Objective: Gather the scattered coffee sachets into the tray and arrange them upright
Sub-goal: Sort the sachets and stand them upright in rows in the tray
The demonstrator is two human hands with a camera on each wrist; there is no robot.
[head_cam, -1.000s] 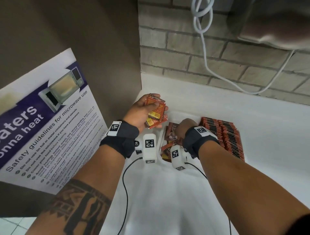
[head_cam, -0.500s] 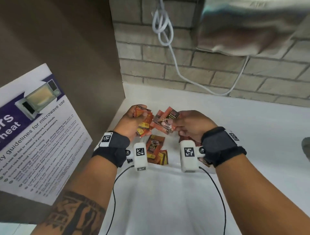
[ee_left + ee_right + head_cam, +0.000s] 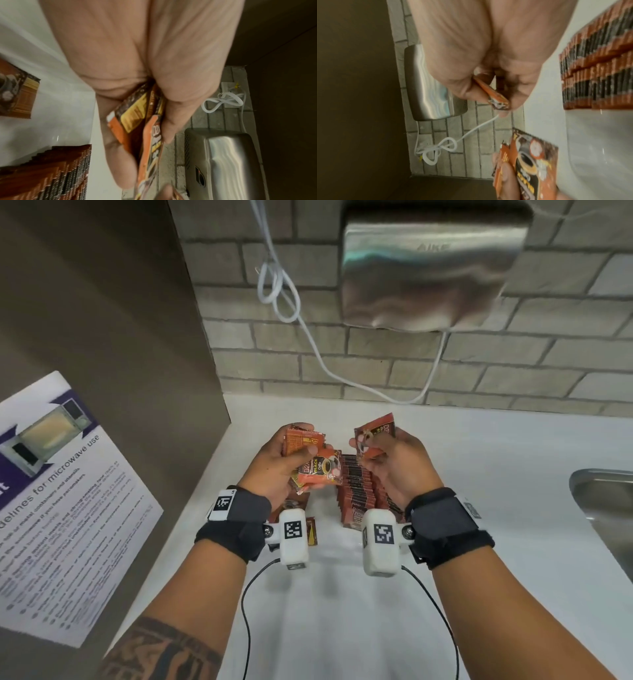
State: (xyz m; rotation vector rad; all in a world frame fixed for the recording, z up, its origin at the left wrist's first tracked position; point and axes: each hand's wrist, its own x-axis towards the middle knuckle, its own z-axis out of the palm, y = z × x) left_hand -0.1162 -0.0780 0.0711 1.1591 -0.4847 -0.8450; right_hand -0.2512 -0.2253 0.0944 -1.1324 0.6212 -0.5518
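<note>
Nearest the viewer, two forearms reach forward over a white counter, each wrist wrapped in a black band carrying a white camera module. Just beyond the left wrist, a loose sachet lies flat on the counter, partly hidden by the module. The left hand is closed around a small stack of sachets; the thumb presses the front packet, printed with a coffee cup, against the fingers behind it, and the packets fan out unevenly. The right hand pinches a single sachet between thumb and fingertips, holding it raised and tilted beside the left hand's stack without touching it. Between and below the two hands, rows of upright sachets stand packed edge to edge; the tray beneath them cannot be made out. To the right of the right hand, the rim of a steel sink is near the counter's edge. To the left of the left hand, a microwave safety poster leans on a brown panel. Beyond both hands, a brick wall carries a steel hand dryer and a knotted white cable.
</note>
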